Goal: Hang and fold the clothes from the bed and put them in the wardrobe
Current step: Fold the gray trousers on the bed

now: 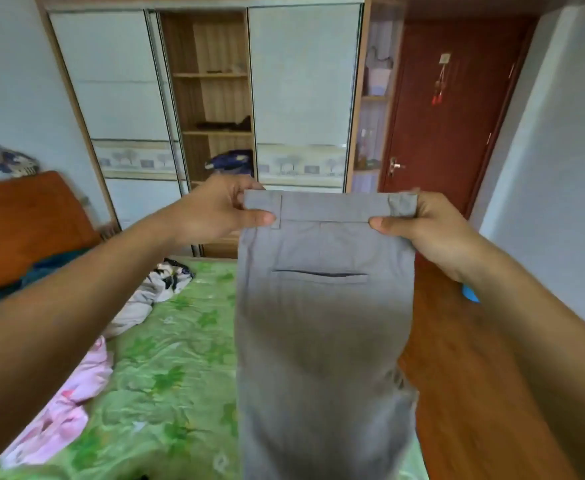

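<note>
Trousers (324, 306) in grey hang in front of us, held up by the waistband with the back welt pocket facing us and the legs dropping straight down past the near edge of the view. Our left hand (215, 211) pinches the left end of the waistband, thumb on the near side beside a belt loop and fingers curled behind the cloth. Our right hand (426, 226) pinches the right end the same way, where the waistband corner folds over. Below and to the left lies the bed (166, 375) with its green leaf-patterned cover, carrying a pink garment (66, 410) at the near left and a grey-white garment (145, 296) farther up. Far ahead stands the wardrobe (211, 98), its sliding doors parted on wooden shelves, with a dark blue bundle (230, 162) low inside. A red-brown door (447, 109) is at the far right.
</note>
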`<state>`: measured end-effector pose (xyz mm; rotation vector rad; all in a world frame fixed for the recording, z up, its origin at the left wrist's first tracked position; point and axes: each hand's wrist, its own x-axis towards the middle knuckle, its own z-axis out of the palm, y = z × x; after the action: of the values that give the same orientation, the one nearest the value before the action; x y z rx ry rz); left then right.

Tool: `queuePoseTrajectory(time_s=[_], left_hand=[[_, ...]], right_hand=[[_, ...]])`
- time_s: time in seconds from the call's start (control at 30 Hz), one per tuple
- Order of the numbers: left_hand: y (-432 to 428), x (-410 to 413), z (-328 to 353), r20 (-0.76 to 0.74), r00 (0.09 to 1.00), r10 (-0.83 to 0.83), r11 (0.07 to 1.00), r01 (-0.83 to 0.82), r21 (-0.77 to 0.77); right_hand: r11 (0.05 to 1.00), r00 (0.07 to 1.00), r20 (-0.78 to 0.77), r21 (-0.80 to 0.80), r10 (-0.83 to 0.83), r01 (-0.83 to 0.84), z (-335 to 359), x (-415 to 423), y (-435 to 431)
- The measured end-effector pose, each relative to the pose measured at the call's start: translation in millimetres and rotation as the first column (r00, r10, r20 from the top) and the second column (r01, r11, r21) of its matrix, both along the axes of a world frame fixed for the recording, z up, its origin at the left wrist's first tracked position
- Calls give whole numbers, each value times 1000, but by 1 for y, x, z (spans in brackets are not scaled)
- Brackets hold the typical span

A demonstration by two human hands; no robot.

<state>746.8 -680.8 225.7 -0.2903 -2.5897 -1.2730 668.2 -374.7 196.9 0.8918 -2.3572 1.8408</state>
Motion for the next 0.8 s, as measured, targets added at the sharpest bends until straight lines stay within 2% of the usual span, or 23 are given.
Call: queuePoseTrajectory(time_s=[0.07,0.13,0.23,0.3,0.37,0.5,0.6,0.73,0.8], left_hand=[[-9,-18,-59,3,999,41,967,-39,-251],[-13,-28,-127,23,998,60,914,-46,-403],[-13,-29,-231,200,974,111,906,-16,-422],[-9,-22,-292,321,938,128,915,13,-404],[-5,-13,-344,444,884,144,945,9,-326],[-1,-8,-424,633,759,155,988,-111,-108],[-11,-42,-446,613,769,181,983,-168,-78],[-40,-153,-447,562,794,232,964,-264,-25],[-56,-209,-444,487,823,293,954,-282,-97]], right_hand=[[989,999,-12,143,-39,40,-59,-15,-6],[961,998,-13,270,-57,59,-125,-25,-13],[814,989,-78,563,-123,145,-226,-29,-21],[724,987,-44,675,-151,141,-288,-19,-23],[693,980,26,710,-199,122,-336,-2,-27],[698,953,146,712,-264,84,-409,4,-31],[730,932,228,681,-282,54,-432,-31,-42],[769,928,178,620,-328,153,-434,-144,-80],[776,924,118,588,-364,230,-429,-195,-96]])
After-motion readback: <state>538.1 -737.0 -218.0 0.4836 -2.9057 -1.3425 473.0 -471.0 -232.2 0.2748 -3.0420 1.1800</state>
